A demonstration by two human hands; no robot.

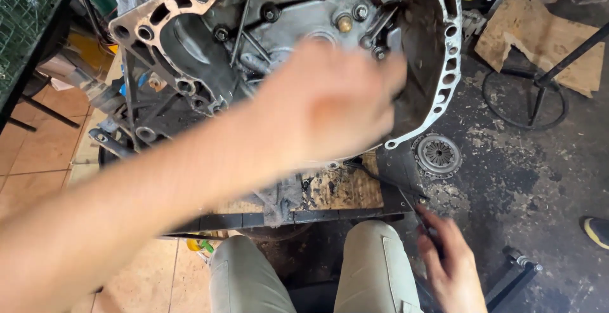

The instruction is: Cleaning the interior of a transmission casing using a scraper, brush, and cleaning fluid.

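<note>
Grey cast metal fills the upper part of the view: a gearbox bell housing (438, 65) stands on a low, grimy wooden work stand (346, 192), its open mouth facing up toward the camera, bolts and a shaft bore visible inside. The left arm crosses the picture from the lower left corner, stretched out long and blurred by motion, and the left hand (330, 100) sits in front of the housing's open face, over its lower middle. The blur makes it impossible to tell how far its fingers are spread or whether it touches the metal or grips anything.

Low at the right, the right hand (450, 262) hangs beside the person's right knee, back of the hand toward the camera, fingers curled loosely and pointing up. Its fingertips (428, 221) pinch the lower end of a thin dark rod-like tool (393, 183) that slants up and to the left toward the stand's edge; what kind of tool it is cannot be told.

Just beyond that hand, a round clutch disc (438, 154) lies flat on the dark, oil-stained floor (526, 179), near the housing's lower rim. Torn cardboard (545, 40) lies farther off at the upper right.
</note>
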